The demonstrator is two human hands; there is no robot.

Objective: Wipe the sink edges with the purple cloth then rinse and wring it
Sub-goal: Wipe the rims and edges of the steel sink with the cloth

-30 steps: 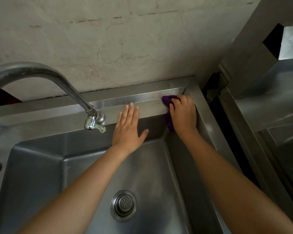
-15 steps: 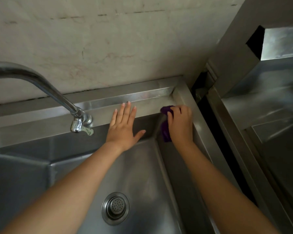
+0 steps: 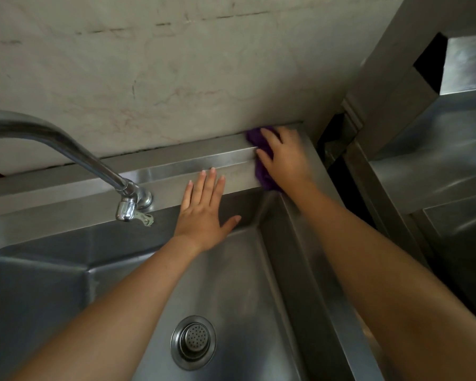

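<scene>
The purple cloth [image 3: 261, 163] lies bunched on the back right corner of the steel sink rim [image 3: 176, 163]. My right hand [image 3: 283, 158] presses flat on the cloth, covering most of it; purple shows at the fingertips and beside the palm. My left hand [image 3: 206, 213] rests flat with fingers spread on the sink's back ledge and inner back wall, holding nothing, a hand's width left of the cloth.
A curved steel tap [image 3: 94, 163] arches from the left, its spout [image 3: 129, 210] over the basin's back edge. The drain strainer [image 3: 193, 342] sits in the basin floor. A plaster wall [image 3: 176, 78] rises behind. Another steel unit [image 3: 437, 166] stands right, across a dark gap.
My right hand has slid the cloth up from the inner corner of the basin onto the top back rim. My left hand stays flat in the same place.
</scene>
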